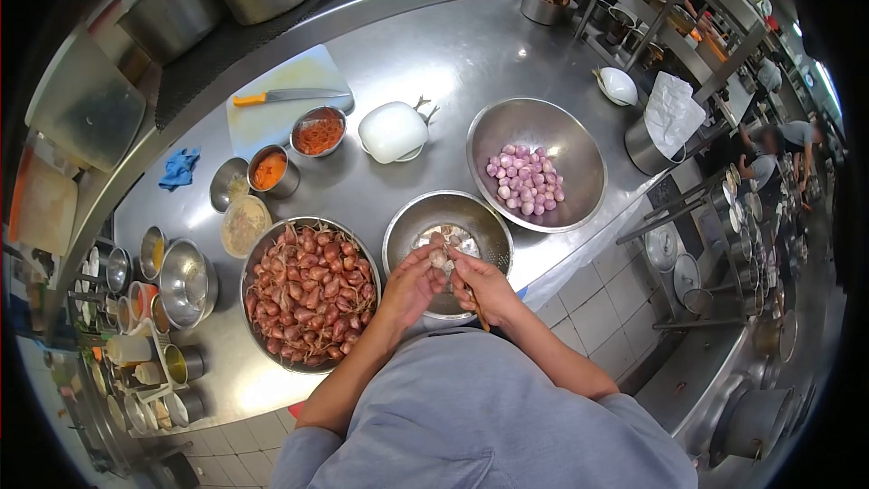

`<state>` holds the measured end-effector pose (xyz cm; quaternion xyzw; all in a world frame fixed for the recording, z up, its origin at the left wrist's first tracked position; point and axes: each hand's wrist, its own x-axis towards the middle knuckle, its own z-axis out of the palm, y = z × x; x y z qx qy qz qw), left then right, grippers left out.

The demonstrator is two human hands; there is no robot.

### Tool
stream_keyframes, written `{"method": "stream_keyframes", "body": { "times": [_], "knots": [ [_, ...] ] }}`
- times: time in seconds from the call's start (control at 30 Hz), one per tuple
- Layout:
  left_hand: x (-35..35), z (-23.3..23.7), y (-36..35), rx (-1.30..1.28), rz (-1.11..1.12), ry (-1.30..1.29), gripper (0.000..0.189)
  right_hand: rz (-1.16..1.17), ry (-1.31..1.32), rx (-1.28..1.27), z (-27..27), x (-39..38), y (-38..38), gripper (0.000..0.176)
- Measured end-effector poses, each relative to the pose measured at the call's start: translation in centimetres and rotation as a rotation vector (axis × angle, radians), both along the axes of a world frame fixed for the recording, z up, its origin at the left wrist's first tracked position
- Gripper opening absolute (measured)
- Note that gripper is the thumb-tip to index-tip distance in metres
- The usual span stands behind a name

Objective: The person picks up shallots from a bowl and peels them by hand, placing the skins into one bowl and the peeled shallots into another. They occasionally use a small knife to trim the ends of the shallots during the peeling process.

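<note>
Table: shiny steel, in a cluttered kitchen; person in a grey shirt at its near edge.
Full bowl: by the near edge, left of the hands; heaped with unpeeled red shallots.
Peeled bowl: toward the right edge; bare purple shallots in its bottom.
Scrap bowl: near edge, between those two; pale scraps inside.
Cutting board: toward the far left corner; orange-handled knife on top.
Left hand: fingertips in a narrow pinch on the bulb.
Right hand: fingertips at the bulb too; brown handle tucked under curled fingers, blade not seen.
Bulb: over the scrap bowl, between both hands; looks like garlic, partly hidden.
Handling: judged light and firm, skin papery, brittle, apt to slip; cloves may split off. Best pinched at the sides, near the root.
</note>
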<state>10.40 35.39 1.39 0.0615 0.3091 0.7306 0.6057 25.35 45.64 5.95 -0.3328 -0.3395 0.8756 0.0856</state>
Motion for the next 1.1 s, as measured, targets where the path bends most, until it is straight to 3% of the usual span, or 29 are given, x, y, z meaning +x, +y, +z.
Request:
{"method": "stream_keyframes", "body": {
  "times": [0.37,0.53,0.73,0.9,1.1],
  "knots": [
    [0.3,-0.4,0.1,-0.147,0.007,0.12,0.033,-0.022,-0.041,0.085,-0.8,0.0,0.1,0.043],
    [0.2,-1.2,0.0,-0.161,-0.054,0.314,0.035,0.08,-0.086,0.159,-1.0,0.3,0.3,0.042],
    [0.1,-0.2,-0.3,-0.116,-0.001,0.193,0.033,-0.009,-0.127,0.246,-0.2,0.3,0.7,0.051],
    [-0.1,-1.4,-0.1,-0.089,0.011,0.175,0.032,0.17,0.041,0.43,0.1,0.3,0.2,0.064],
    [0.0,-0.6,-0.2,-0.037,-0.038,0.171,0.032,0.179,-0.007,0.454,0.4,0.3,0.2,0.056]
  ]
}}
